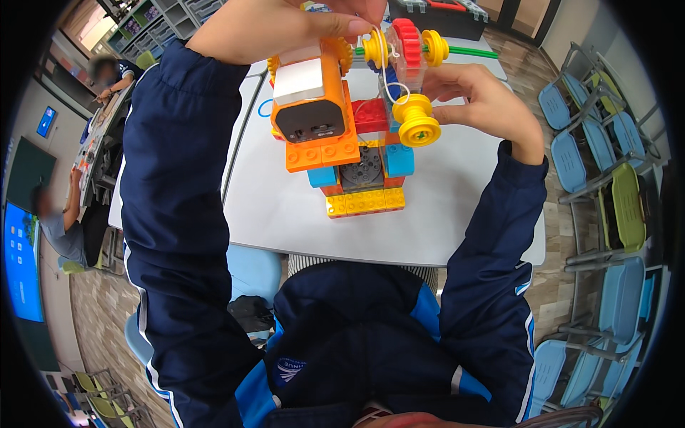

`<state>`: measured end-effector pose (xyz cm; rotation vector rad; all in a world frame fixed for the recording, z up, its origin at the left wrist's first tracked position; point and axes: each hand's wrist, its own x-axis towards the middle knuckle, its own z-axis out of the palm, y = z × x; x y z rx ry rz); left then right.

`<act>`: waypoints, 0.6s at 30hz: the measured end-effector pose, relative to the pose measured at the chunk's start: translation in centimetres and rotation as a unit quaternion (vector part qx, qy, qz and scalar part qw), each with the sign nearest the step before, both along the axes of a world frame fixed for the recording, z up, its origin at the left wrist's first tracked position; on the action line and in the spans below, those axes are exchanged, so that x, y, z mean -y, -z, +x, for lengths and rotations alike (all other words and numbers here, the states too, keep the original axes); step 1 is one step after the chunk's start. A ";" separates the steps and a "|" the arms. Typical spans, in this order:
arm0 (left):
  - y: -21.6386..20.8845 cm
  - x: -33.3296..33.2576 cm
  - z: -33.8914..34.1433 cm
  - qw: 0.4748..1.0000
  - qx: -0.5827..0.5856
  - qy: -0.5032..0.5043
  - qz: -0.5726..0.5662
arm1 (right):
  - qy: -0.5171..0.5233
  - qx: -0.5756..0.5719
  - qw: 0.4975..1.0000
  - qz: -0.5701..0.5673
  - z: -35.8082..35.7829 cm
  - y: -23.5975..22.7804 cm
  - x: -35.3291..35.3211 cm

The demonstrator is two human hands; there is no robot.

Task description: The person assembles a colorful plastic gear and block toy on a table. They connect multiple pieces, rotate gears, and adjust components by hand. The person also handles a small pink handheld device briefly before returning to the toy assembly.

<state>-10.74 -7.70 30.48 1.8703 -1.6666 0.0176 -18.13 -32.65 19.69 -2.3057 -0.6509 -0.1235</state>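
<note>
A toy building-block model stands on the white table, with an orange motor block point(314, 110) that has a dark end face. On its right, a red gear wheel point(407, 46) and small yellow wheels sit on a green axle point(471, 52). A white string point(386, 71) loops down to a lower yellow pulley point(417, 120). My left hand point(278, 28) reaches over the motor block, thumb and finger closed at the string beside the upper yellow wheel. My right hand point(489, 100) grips the lower pulley from the right, its fingertips partly hidden behind the model.
Below the model lies the near edge of the white table point(342, 246). A black case point(442, 18) with red parts stands at the far side. Blue and green chairs point(599, 143) line the right wall. Two people sit at another table on the left.
</note>
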 end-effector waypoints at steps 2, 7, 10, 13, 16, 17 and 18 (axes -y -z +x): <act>0.4 -0.1 0.7 0.998 0.055 0.019 -0.013 | -0.003 0.003 1.000 0.004 -0.1 0.1 0.0; 0.9 -0.6 1.0 0.996 0.076 0.019 -0.043 | 0.011 -0.025 0.999 0.021 -0.3 -0.3 -0.2; 0.7 -0.9 0.4 0.994 0.098 -0.009 -0.045 | 0.030 0.036 0.999 0.013 -0.3 0.1 -0.3; 0.4 -0.9 -1.4 0.989 0.131 -0.051 -0.033 | -0.021 0.001 0.994 0.108 -0.6 0.7 -0.1; 0.4 -0.7 -3.1 0.987 0.117 -0.109 -0.015 | -0.051 -0.013 0.996 0.078 -0.5 0.5 -0.3; 0.4 -0.5 -3.8 0.984 0.125 -0.125 -0.011 | -0.049 -0.013 0.995 0.085 -0.6 0.6 -0.2; 0.3 -0.3 -4.9 0.977 0.164 -0.135 -0.013 | -0.047 -0.013 0.994 0.093 -0.7 0.8 0.0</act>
